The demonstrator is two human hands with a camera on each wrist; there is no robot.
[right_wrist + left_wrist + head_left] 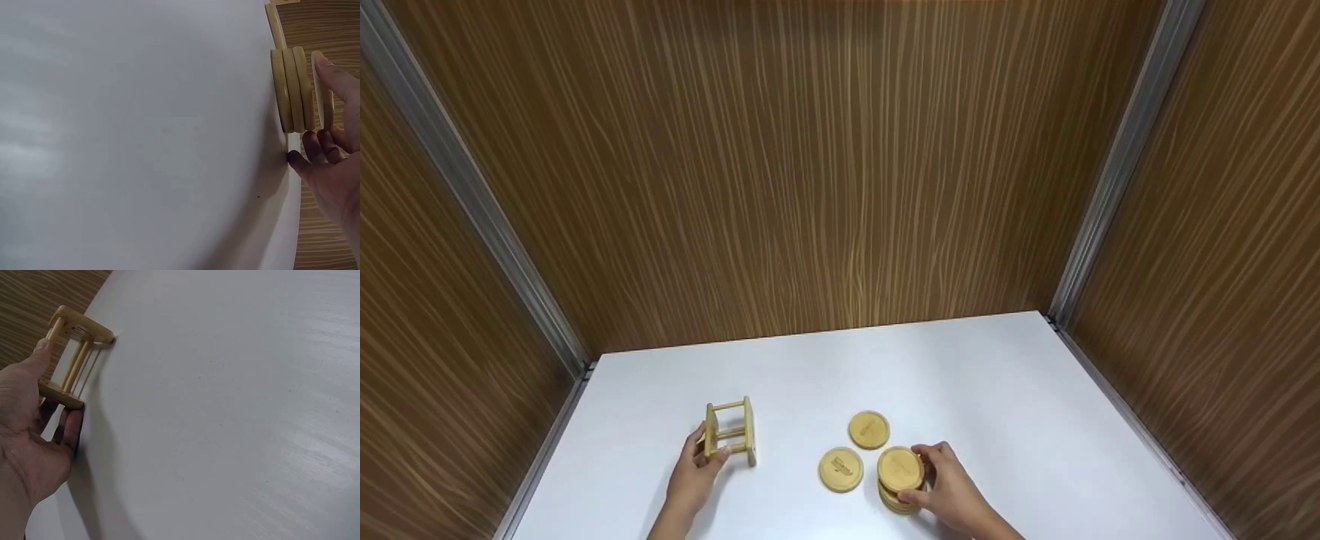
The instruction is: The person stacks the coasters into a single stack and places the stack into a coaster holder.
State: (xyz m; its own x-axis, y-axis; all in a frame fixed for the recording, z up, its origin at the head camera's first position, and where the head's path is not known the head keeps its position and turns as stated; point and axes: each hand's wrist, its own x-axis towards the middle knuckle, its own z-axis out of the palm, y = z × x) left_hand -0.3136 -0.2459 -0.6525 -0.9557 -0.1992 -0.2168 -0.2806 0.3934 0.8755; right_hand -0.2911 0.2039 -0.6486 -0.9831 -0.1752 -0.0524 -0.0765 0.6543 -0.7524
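On the left side of the white table, my left hand (690, 478) grips a small wooden coaster rack (748, 431), two end boards joined by thin rods. In the left wrist view the thumb lies along a rod of the rack (72, 363), with fingers beneath its near board. My right hand (954, 491) pinches a round wooden coaster (900, 469) by its edges. The right wrist view shows this coaster (323, 93) slightly apart from a stack of three coasters (292, 90), directly over it. Its underside is mostly hidden.
Two single coasters lie flat left of the stack, one nearer (841, 470) and one farther back (869, 430), each with a dark printed mark. Wood-grain panels (840, 187) with metal corner posts (1125, 165) enclose the table (1020, 390) at the back and sides.
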